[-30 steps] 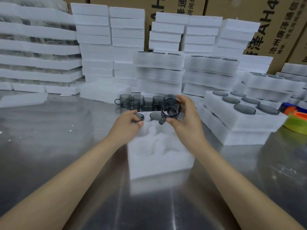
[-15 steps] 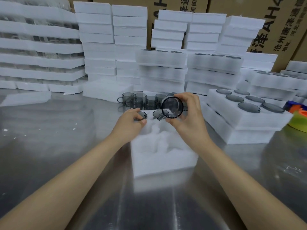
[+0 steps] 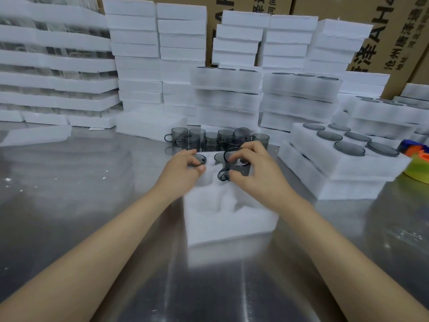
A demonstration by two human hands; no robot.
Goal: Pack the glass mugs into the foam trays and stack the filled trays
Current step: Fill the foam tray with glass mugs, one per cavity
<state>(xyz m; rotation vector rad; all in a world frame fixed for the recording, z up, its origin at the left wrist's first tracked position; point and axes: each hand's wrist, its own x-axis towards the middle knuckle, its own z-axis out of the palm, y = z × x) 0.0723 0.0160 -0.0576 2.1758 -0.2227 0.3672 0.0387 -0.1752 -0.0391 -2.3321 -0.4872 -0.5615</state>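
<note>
The foam tray (image 3: 229, 212) sits on the shiny surface (image 3: 92, 205) right in front of me, and I will tell where everything is from it.

My right hand (image 3: 255, 173) is over the far right part of the tray. Its fingers are curled around a gray mug (image 3: 236, 163). My fingertips are on the rim and my thumb is down by the handle. The mug stands up straight with its handle toward me. It is low in the foam, but I cannot tell if it is all the way down in its hole.

My left hand (image 3: 183, 170) is at the far left corner of the tray. Its fingers are bent, and it pinches the rim of the corner mug (image 3: 200, 160), which sits deep in its hole. Between the two is a middle mug (image 3: 219, 157), also down in the foam. The near holes of the tray have no mugs.

Just behind the tray stands a bunch of loose mugs (image 3: 216, 138), close together. To the right of the tray is a pile of filled trays (image 3: 343, 163) (you only see the round mug tops). Past that pile are bright tape rolls (image 3: 417, 168). Far behind the tray are tall foam stacks (image 3: 137, 43) and brown boxes (image 3: 383, 31).
</note>
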